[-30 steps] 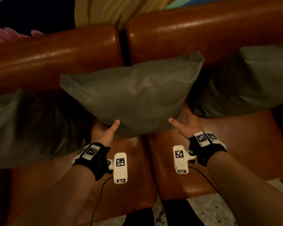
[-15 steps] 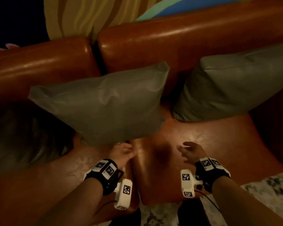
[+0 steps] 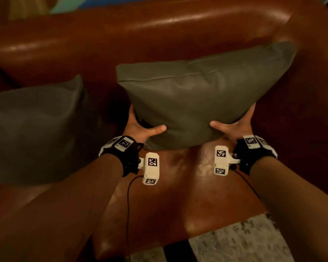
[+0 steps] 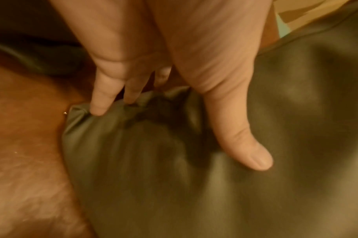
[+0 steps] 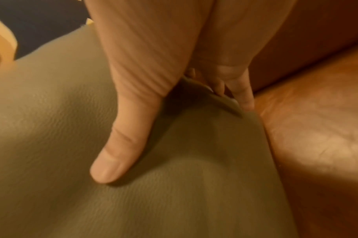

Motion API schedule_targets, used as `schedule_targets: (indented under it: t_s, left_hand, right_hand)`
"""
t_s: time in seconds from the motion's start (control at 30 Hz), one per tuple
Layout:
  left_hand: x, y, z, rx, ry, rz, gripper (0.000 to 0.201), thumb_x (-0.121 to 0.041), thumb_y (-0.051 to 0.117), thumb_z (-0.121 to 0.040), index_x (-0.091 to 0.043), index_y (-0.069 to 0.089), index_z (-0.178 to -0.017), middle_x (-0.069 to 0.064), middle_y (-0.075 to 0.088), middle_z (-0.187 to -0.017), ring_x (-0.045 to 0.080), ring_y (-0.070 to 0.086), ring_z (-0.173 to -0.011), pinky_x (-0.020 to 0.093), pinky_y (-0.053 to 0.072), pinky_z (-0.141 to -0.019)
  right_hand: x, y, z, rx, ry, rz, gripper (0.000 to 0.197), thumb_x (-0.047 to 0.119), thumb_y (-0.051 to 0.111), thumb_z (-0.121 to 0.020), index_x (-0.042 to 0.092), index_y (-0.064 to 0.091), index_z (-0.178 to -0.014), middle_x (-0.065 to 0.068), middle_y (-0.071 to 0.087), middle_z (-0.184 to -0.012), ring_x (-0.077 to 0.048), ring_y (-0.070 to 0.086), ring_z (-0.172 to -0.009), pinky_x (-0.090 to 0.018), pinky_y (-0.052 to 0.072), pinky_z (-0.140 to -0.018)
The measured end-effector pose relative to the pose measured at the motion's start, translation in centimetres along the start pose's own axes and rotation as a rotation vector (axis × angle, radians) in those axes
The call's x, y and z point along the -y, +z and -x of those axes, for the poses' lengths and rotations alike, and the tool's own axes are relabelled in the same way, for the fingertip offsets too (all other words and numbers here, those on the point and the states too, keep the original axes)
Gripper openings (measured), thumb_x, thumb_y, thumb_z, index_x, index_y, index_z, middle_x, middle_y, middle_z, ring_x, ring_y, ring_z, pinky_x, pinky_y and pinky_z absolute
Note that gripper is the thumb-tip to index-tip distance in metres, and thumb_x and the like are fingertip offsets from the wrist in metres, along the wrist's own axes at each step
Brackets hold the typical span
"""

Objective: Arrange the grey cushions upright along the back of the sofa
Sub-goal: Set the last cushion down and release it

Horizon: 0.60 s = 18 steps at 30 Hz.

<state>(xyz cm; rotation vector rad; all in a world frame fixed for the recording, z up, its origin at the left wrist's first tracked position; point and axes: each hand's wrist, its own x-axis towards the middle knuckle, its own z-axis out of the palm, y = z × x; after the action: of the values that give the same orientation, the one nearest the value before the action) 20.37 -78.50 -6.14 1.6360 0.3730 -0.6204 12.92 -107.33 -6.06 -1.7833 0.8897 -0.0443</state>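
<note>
Both hands grip one grey cushion (image 3: 201, 95) by its lower corners, over the brown leather sofa (image 3: 159, 33) seat. Left hand (image 3: 140, 127) pinches the lower left corner: thumb pressed flat on the front face, fingers (image 4: 100, 96) curled behind, bunching the fabric. Right hand (image 3: 233, 127) clamps the lower right corner the same way, thumb on the front, fingers behind the edge. Cushion is raised and tilted, top edge leaning toward the sofa backrest; cannot tell if it touches the backrest or if its bottom edge rests on the seat. Second grey cushion (image 3: 36, 133) sits to the left, near the held one but apart, leaning back on the sofa. Speckled floor (image 3: 240, 242) shows below the seat edge. Wrist views blurred.
</note>
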Motion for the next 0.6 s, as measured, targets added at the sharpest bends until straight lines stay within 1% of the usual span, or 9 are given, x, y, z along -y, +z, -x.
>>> schedule_targets:
  t_s: [0.07, 0.13, 0.17, 0.27, 0.3, 0.37, 0.43, 0.53, 0.6]
  left_hand:
    - [0.0, 1.9, -0.5, 0.003, -0.023, 0.051, 0.098, -0.014, 0.094, -0.055, -0.044, 0.04, -0.13, -0.023, 0.056, -0.117, 0.016, 0.054, -0.121, 0.059, 0.048, -0.1]
    - [-0.4, 3.8, -0.4, 0.033, -0.063, 0.107, 0.088, -0.018, 0.096, -0.05, -0.048, 0.045, -0.116, -0.022, 0.062, -0.11, 0.019, 0.061, -0.116, 0.063, 0.051, -0.092]
    - [-0.5, 4.4, -0.5, 0.047, -0.073, 0.113, 0.087, -0.019, 0.095, -0.049, -0.047, 0.046, -0.115, -0.019, 0.064, -0.11, 0.02, 0.063, -0.113, 0.063, 0.052, -0.09]
    - [-0.9, 4.0, -0.7, 0.027, -0.048, 0.103, 0.092, -0.015, 0.094, -0.057, -0.038, 0.042, -0.129, -0.012, 0.063, -0.116, 0.019, 0.062, -0.114, 0.057, 0.051, -0.097]
    - [-1.0, 3.1, -0.8, 0.021, -0.025, 0.072, 0.098, -0.02, 0.095, -0.054, -0.039, 0.04, -0.133, -0.011, 0.062, -0.122, 0.018, 0.06, -0.117, 0.055, 0.05, -0.1]
    - [-0.7, 0.9, -0.7, 0.005, -0.01, -0.02, 0.117, -0.036, 0.096, -0.042, -0.042, 0.036, -0.142, -0.007, 0.056, -0.138, 0.018, 0.056, -0.126, 0.05, 0.048, -0.104]
    - [-0.1, -1.8, 0.3, 0.001, -0.026, -0.075, 0.122, -0.039, 0.094, -0.045, -0.039, 0.03, -0.149, 0.0, 0.049, -0.148, 0.02, 0.052, -0.131, 0.047, 0.046, -0.107]
    - [1.1, -6.5, 4.5, 0.024, -0.101, -0.112, 0.076, -0.019, 0.082, -0.078, -0.015, 0.045, -0.144, 0.014, 0.056, -0.14, 0.024, 0.06, -0.117, 0.04, 0.051, -0.096]
    - [4.0, -11.4, 7.5, 0.006, -0.15, -0.143, 0.047, -0.015, 0.074, -0.085, -0.01, 0.058, -0.129, 0.015, 0.065, -0.128, 0.022, 0.063, -0.102, 0.039, 0.051, -0.085]
  right_hand:
    - [-0.4, -0.1, -0.5, 0.0, -0.028, -0.019, 0.152, 0.027, 0.099, -0.047, 0.029, -0.005, -0.158, 0.0, 0.036, -0.159, -0.014, 0.045, -0.14, -0.039, 0.039, -0.116]
    - [-0.8, -0.7, -1.1, 0.005, -0.053, -0.054, 0.148, 0.015, 0.098, -0.052, 0.025, -0.003, -0.159, 0.0, 0.037, -0.158, -0.013, 0.046, -0.139, -0.036, 0.041, -0.116]
    - [-1.0, -1.0, -1.5, 0.004, -0.056, -0.057, 0.149, 0.018, 0.099, -0.05, 0.025, -0.001, -0.159, 0.001, 0.038, -0.158, -0.012, 0.047, -0.139, -0.038, 0.042, -0.115]
    - [-1.1, -1.4, -1.8, 0.029, -0.06, -0.039, 0.152, 0.039, 0.101, -0.039, 0.032, 0.006, -0.157, 0.004, 0.043, -0.155, -0.013, 0.049, -0.138, -0.045, 0.044, -0.113]
    - [-0.9, -1.2, -1.3, 0.026, -0.051, -0.023, 0.149, 0.04, 0.101, -0.041, 0.034, 0.007, -0.156, 0.005, 0.043, -0.155, -0.013, 0.049, -0.138, -0.045, 0.044, -0.113]
    - [0.0, -0.4, 0.4, 0.004, -0.017, -0.001, 0.136, 0.034, 0.097, -0.053, 0.033, 0.009, -0.157, 0.003, 0.041, -0.156, -0.015, 0.047, -0.138, -0.044, 0.044, -0.112]
    - [0.1, 1.1, 2.8, -0.025, 0.08, -0.06, 0.106, 0.028, 0.087, -0.073, 0.03, 0.02, -0.155, 0.0, 0.043, -0.155, -0.021, 0.049, -0.133, -0.05, 0.051, -0.1]
    - [-0.6, 4.8, 7.8, -0.016, 0.311, -0.095, 0.061, 0.036, 0.074, -0.086, 0.02, 0.047, -0.139, -0.01, 0.055, -0.143, -0.034, 0.059, -0.122, -0.05, 0.058, -0.085]
    - [-0.8, 9.0, 12.0, 0.12, 0.413, -0.05, 0.052, 0.034, 0.069, -0.091, 0.013, 0.054, -0.135, -0.015, 0.061, -0.131, -0.031, 0.064, -0.107, -0.046, 0.058, -0.082]
